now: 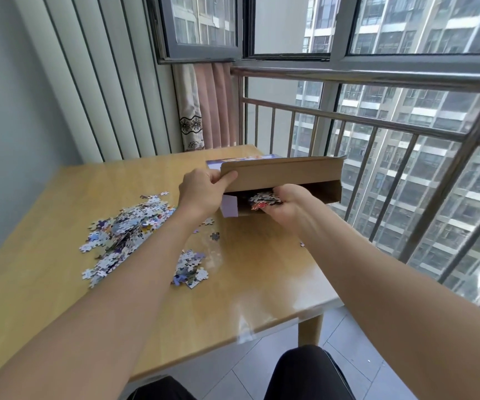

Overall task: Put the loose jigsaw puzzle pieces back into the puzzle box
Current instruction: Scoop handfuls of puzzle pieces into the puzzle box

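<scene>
Centre frame: my left hand [201, 187] pinches the box [283, 180] flap; my right hand [286, 203] clutches pieces [264, 199], apparently inside the opening. Loose pile [126, 226] on bench [59, 284].

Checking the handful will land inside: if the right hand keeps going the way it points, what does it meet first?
The right hand, clutching puzzle pieces, points into the puzzle box opening; probably the dark interior first, though depth is unclear.

Light wooden table [59, 284], glossy top, one leg visible at near right corner. Grey tiled floor [348, 350] below. Steel railing [377, 119] right of table, windows [285, 24] above, high-rise blocks [435, 168] outside. Pink curtain [204, 111] with floral band in far corner. Ribbed wall panel [103, 82] left.
</scene>
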`<state>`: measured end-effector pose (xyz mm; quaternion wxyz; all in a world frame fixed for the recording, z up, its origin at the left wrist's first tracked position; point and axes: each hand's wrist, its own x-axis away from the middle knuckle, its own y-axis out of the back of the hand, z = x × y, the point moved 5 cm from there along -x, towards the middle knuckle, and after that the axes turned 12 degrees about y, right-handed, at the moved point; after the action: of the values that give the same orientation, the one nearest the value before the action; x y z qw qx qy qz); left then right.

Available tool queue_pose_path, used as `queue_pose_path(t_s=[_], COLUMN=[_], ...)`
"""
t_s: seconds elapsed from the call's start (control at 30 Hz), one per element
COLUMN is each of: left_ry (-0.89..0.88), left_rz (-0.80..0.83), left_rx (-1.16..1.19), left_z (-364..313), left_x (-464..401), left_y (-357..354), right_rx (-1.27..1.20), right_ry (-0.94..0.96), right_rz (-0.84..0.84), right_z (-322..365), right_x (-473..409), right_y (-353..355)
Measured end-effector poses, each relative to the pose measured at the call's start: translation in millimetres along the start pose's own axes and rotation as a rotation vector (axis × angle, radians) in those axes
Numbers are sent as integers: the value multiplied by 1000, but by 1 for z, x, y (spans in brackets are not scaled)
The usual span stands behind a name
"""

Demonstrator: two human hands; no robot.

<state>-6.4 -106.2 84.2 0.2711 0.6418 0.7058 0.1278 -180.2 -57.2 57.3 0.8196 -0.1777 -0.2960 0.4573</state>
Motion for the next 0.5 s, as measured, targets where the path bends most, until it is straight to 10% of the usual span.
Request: queue_pose_path(t_s=[0.5], left_ry=[-9], left_rz=[2], left_rx=[51], left_z=[-9], left_x=[-12], left_y=[8], right_rx=[1263], right_ry=[530], right_rz=[53], right_z=[32], right_x=[-26], right_y=[10])
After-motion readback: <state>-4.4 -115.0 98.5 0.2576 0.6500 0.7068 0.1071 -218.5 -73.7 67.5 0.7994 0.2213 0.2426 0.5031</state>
